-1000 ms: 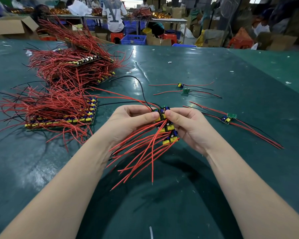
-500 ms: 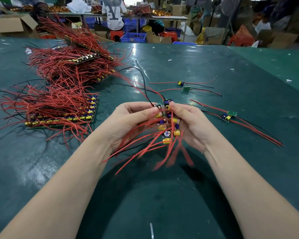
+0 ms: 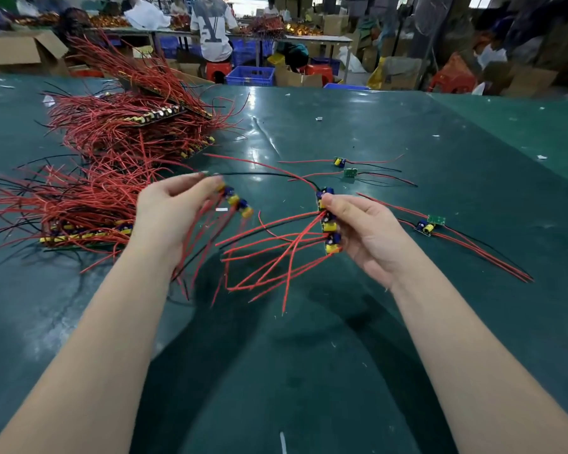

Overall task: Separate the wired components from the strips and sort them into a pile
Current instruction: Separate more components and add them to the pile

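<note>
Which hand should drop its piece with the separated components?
Right, probably. The right hand holds its strip piece beside the separated components; the left hand is across the table.

Glossy dark-green table mat [image 3: 341, 132], smooth red plastic-sheathed wires [image 3: 263, 267], matt cardboard box [image 3: 20, 50]

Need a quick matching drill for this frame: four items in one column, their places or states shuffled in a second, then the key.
Items
1. Left hand
2. Right hand
3. Stacked strips of boards with red wires
4. Two loose small green boards with red and black leads

Places or states
A. Lying on the green table, far side, beyond the hands
B. Holds the longer strip piece with yellow and blue parts
C. Piled at far left of the table
D. Holds the shorter, blurred strip piece

Pairs: 1-D, 2-B, 3-C, 4-A
</note>
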